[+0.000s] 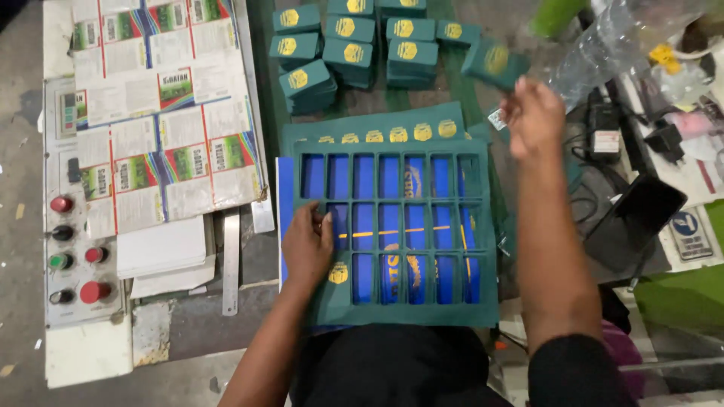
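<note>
A dark green die-cut sheet (392,313) with a grid of empty rectangular windows lies in front of me over a blue sheet. My left hand (308,245) presses on its left side, next to one green card with a gold emblem (338,273) still in the grid. My right hand (534,117) is raised at the upper right, holding a small stack of green cards (494,62). Several stacks of the same green cards (354,45) stand behind the sheet. More green sheets (373,130) lie beneath, their gold emblems showing.
Printed white sheets (162,105) cover a machine top at the left, beside a control panel with red and green buttons (72,249). A metal ruler (231,260) lies near them. At right are a clear plastic bag (611,41), a black phone (637,218) and chargers.
</note>
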